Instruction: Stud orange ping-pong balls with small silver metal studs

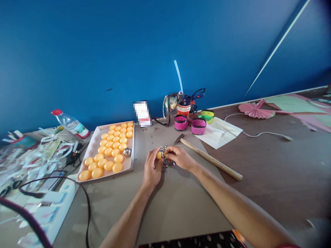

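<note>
Head view, logged from my remote station. Item: L hand (152,168), thumb & fingers closed round an orange ball (159,155), held just above the desk (178,213), mid-frame. Item: R hand (182,159), fingertips drawn in narrow at the ball's R side, by the silver bits (166,166); I can't tell whether anything is pinched there. Some bits sit over the ball, others show below it.

Item: shallow white tray (96,139), L of the hands, w/ loose rows of yellow-orange balls (109,152), plus 1 silver ball (127,152) near its R edge. Item: hammer (212,157), wooden handle, lying diag. just beyond & R of the R hand. Item: bands, qty 4, grouped behind the hammer: 2 magenta bands (198,126), 1 brown band (192,119), 1 green-yellow band (207,115). Item: white paper (229,131), next to same. Item: pink pleated paper (256,109), far R. Item: clear bottle (74,127), red cap, tilted, L of tray. Backdrop, per my feed: blue wall (103,51)
</note>
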{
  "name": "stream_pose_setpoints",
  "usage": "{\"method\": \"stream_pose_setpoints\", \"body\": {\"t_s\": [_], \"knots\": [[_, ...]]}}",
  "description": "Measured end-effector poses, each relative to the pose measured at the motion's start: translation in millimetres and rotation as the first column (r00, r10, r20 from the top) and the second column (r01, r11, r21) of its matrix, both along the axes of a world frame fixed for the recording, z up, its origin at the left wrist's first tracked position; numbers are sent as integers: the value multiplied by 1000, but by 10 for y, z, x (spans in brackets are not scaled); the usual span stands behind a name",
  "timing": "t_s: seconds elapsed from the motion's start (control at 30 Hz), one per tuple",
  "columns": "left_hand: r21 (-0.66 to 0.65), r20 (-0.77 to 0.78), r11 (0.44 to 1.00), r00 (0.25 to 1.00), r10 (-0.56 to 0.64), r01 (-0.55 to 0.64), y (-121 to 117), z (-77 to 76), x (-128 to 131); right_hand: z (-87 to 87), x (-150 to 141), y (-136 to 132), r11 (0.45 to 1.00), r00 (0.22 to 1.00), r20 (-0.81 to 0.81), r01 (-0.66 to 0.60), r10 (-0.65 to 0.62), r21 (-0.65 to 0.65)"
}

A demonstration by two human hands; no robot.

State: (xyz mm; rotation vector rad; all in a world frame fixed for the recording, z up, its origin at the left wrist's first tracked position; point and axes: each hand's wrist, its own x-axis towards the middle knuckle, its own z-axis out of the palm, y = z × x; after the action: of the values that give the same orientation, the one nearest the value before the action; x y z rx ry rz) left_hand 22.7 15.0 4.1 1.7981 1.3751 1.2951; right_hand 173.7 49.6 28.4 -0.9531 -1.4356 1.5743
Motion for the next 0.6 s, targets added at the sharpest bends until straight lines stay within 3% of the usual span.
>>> {"method": "stream_pose_setpoints", "body": {"t_s": [0.6], "knots": [[120,-116,993,993,18,-4,-27,-7,6,-84,-55,-7,994,998,-12,58,-59,-92]]}}
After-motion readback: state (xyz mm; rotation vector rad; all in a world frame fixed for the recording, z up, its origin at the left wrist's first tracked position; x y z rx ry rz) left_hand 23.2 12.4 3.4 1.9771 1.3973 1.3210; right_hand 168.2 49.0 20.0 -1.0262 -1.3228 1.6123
